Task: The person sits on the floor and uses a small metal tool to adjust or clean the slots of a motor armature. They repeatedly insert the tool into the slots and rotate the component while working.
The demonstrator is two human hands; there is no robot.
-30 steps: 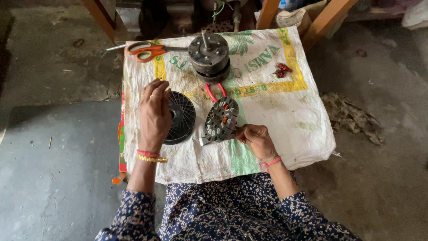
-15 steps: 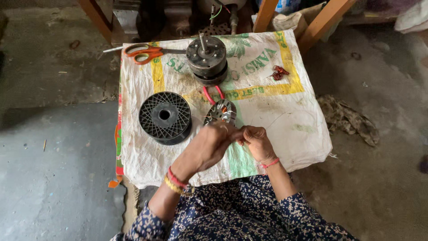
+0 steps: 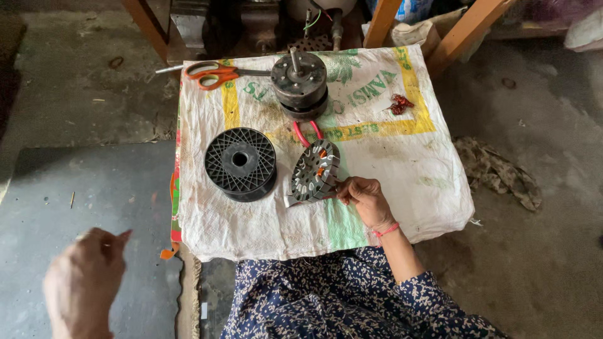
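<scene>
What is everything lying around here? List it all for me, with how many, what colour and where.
Woven sack cloth: one, white with green and yellow print, spread over the low work surface.
Ribbed plastic spool: one, black, left part of the cloth.
Round slotted metal stator disc: one, grey with orange bits, tilted on edge mid-cloth.
Cylindrical metal motor with shaft: one, dark grey, far middle of the cloth.
Orange-handled scissors: one pair, far left edge of the cloth.
Small red scrap: one, far right of the cloth.
Crumpled rag: one, brownish, floor at right.
Left hand: raised off the table at lower left, blurred.
Right hand: holding the stator disc's edge.
</scene>
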